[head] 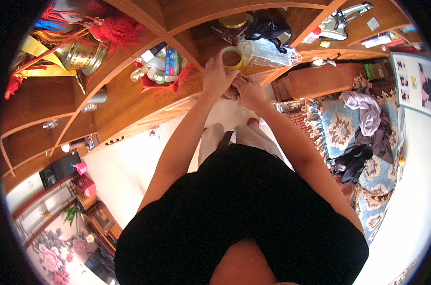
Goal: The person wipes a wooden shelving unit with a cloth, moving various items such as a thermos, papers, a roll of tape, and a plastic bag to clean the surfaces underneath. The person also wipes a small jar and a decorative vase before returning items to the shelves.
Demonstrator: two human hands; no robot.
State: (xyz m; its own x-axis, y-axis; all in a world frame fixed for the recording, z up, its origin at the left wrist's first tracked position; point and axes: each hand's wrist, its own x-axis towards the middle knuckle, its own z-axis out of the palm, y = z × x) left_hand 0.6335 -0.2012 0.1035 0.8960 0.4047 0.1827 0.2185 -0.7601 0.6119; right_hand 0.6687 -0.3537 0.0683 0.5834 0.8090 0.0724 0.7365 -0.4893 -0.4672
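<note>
My right hand (250, 93) grips a bunched brown cloth-like thing (231, 92) in front of the wooden shelf's edge. Just to its left is my left hand (214, 76), its thumb reaching across towards the brown thing. The left fingers overlap the near left side of a yellow-rimmed roll of tape (239, 63); whether they grip it cannot be seen. A pale face mask in clear wrapping (267, 51) lies right of the roll. Behind are a gold-lidded jar (233, 22) and a black cloth item (267, 30).
Left of my hands, a red box (172, 85) holds bottles and medicine packs. Red tassels (114, 32) hang beside a glass jar (89, 57). A wooden divider (187, 53) splits the shelf. To the right is a sofa with patterned covers (340, 124) and clothes (366, 110).
</note>
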